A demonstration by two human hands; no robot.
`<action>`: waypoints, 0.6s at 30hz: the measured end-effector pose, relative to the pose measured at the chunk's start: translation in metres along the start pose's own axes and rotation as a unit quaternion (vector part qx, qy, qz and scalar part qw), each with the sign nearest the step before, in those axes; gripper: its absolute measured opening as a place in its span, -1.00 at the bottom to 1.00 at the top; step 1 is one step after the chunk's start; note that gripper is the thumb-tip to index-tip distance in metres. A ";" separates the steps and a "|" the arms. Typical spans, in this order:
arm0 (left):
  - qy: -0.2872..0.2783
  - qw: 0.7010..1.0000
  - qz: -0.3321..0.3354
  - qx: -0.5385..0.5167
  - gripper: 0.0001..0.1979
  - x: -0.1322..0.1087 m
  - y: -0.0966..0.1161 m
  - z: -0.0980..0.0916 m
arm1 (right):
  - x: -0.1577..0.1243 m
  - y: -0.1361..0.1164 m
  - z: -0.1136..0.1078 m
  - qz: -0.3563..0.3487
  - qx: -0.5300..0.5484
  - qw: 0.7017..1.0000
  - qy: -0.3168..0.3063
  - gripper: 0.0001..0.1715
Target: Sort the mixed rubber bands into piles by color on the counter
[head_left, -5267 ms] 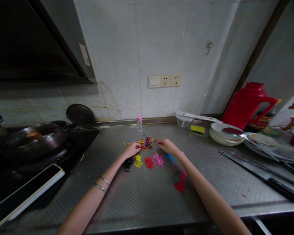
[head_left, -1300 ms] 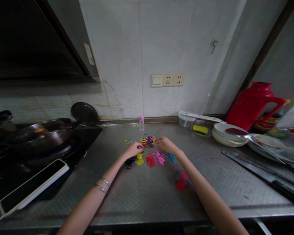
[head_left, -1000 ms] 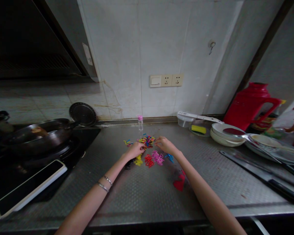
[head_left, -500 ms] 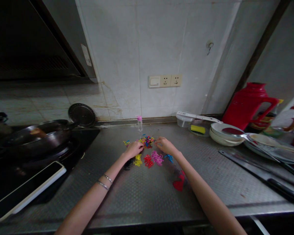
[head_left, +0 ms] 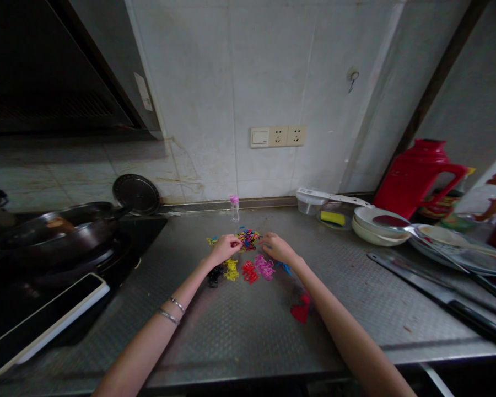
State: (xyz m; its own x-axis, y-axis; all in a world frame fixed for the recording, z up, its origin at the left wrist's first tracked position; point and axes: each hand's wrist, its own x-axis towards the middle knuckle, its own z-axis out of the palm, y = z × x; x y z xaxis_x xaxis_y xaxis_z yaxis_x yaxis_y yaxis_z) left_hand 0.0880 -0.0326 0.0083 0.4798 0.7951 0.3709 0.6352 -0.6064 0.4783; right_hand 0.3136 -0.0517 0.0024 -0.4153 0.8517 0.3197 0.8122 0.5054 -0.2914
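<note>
A mixed pile of small coloured loops (head_left: 248, 238), like little rubber bands, lies on the metal counter between my hands. At the pile's left edge, my left hand (head_left: 225, 249) is closed in a pinch; whatever is in its fingertips is too small to make out. Close to the right edge, my right hand (head_left: 276, 248) has its fingers curled together, their tips partly hidden. Nearer me lie single-colour heaps: black loops (head_left: 215, 277), yellow loops (head_left: 231, 269), red loops (head_left: 250, 272), pink loops (head_left: 264, 267) and blue loops (head_left: 284, 268) beside my right wrist.
Behind the pile stands a small clear bottle with a pink cap (head_left: 235, 209). A clear bag with red (head_left: 301, 310) lies by my right forearm. Left are a phone (head_left: 45, 320) and a wok (head_left: 66, 226); right are bowls (head_left: 380, 234), a knife (head_left: 421, 292) and a red thermos (head_left: 417, 179).
My left hand has lifted and turned slightly at the pile's left side, uncovering more of the black loops. My right hand stays by the right edge, its fingers shifted slightly. The view shifts a little.
</note>
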 end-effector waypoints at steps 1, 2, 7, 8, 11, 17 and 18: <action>0.004 1.000 -0.006 -0.008 -0.77 0.000 0.000 0.000 | 0.000 0.000 0.001 -0.003 -0.002 1.000 0.001 -0.69; 0.009 1.000 -0.013 -0.017 -0.77 0.001 0.000 0.000 | 0.000 0.000 0.002 -0.005 -0.004 1.000 0.002 -0.69; 0.030 0.996 -0.039 -0.074 -0.76 0.004 -0.006 0.002 | 0.000 0.001 0.006 -0.019 -0.010 1.000 -0.004 -0.71; 0.035 0.994 -0.044 -0.092 -0.75 0.005 -0.008 0.003 | 0.001 0.000 0.007 -0.021 -0.010 1.000 -0.006 -0.72; 0.050 0.985 -0.071 -0.147 -0.73 0.010 -0.010 0.005 | 0.001 -0.002 0.009 -0.025 -0.015 1.000 -0.001 -0.73; 0.078 0.969 -0.115 -0.205 -0.73 0.020 -0.005 0.008 | 0.002 -0.005 0.015 -0.040 -0.013 0.999 0.021 -0.73; 0.082 0.966 -0.118 -0.217 -0.73 0.022 -0.003 0.009 | 0.002 -0.005 0.018 -0.043 -0.009 0.999 0.025 -0.72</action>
State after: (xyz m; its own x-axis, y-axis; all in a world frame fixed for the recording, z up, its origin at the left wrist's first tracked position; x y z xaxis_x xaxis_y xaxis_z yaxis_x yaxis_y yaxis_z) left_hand 0.1015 -0.0133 0.0079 0.2280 0.9214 0.3148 0.3845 -0.3822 0.8402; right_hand 0.3012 -0.0498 -0.0112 -0.4635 0.7965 0.3883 0.7813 0.5741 -0.2449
